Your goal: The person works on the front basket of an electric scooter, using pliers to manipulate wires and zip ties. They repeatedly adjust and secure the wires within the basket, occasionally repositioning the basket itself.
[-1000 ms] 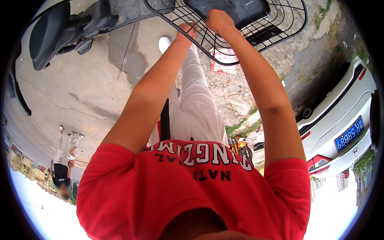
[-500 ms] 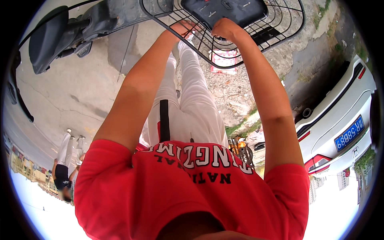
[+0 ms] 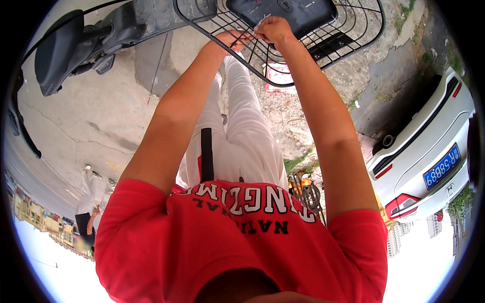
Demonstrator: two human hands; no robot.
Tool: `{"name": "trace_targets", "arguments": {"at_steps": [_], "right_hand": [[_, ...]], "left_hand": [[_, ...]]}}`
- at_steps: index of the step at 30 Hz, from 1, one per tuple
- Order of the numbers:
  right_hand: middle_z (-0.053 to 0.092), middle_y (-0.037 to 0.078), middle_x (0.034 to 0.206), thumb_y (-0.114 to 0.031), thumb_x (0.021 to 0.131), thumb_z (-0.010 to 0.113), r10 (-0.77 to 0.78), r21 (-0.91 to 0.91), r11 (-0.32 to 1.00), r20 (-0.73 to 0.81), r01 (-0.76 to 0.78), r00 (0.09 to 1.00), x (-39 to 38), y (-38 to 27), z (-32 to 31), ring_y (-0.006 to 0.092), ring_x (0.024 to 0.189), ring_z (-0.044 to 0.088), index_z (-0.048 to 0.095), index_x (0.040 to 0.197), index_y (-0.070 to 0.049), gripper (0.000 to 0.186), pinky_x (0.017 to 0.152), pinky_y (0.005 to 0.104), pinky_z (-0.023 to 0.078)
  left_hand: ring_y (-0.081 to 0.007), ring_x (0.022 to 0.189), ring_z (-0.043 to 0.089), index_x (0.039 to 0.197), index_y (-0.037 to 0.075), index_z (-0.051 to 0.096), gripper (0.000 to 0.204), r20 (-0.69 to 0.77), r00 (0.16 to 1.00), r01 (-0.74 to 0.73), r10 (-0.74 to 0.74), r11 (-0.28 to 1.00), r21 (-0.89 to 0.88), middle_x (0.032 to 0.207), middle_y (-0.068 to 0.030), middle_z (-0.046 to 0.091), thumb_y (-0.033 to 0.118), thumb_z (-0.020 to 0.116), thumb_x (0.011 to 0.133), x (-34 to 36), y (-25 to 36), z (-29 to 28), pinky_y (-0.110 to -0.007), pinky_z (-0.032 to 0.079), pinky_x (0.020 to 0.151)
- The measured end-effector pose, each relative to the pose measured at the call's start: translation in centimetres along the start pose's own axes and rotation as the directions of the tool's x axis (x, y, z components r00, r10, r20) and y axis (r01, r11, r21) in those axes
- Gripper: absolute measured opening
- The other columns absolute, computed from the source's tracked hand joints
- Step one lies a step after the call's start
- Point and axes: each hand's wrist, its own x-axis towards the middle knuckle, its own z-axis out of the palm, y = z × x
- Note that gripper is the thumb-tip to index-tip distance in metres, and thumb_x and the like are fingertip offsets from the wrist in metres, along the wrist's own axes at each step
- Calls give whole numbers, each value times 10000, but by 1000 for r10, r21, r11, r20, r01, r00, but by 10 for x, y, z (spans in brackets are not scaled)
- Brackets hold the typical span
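Two bare grips up by twelve o'clock, folks: our right grip (image 3: 275, 30) is drawn down to a pinch, though what sits in it we can't tell; our left grip (image 3: 233, 40), just beside it, curls at the wires, its hold unclear. Around them, toward one o'clock, is our black wire basket (image 3: 328, 47), a dark panel (image 3: 308, 17) inside. We'd call that basket stiff, fairly light, perhaps slick; we'd favour its thick rim for a hold. Farther out, a black seat (image 3: 58, 53) at ten, a white car (image 3: 429, 151) at three!
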Motion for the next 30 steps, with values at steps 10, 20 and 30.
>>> {"name": "trace_targets", "arguments": {"at_steps": [10, 20, 30], "right_hand": [[595, 57, 631, -32, 758, 675, -148, -119, 983, -67, 139, 987, 16, 21, 6, 123, 551, 561, 582, 701, -6, 113, 480, 245, 435], [677, 122, 781, -167, 639, 738, -88, -148, 986, -99, 73, 991, 36, 42, 7, 227, 771, 660, 679, 754, -39, 183, 725, 317, 505], [627, 84, 701, -17, 784, 656, -109, -79, 992, -83, 103, 990, 28, 36, 13, 160, 634, 647, 581, 762, 7, 82, 532, 268, 527]], "left_hand": [[-47, 425, 288, 891, 0, 526, 90, -34, 997, 54, -75, 906, -420, 658, -6, 449, -12, 506, 804, 13, -18, 1, -184, 226, 355], [-32, 437, 295, 924, 24, 565, 147, -108, 993, -7, -46, 893, -450, 704, 12, 473, -36, 527, 794, 10, -21, 16, -164, 209, 352], [-27, 433, 303, 947, 22, 560, 165, -82, 995, 23, -64, 903, -428, 712, 16, 487, -24, 539, 790, 12, -22, 5, -157, 199, 349]]}}
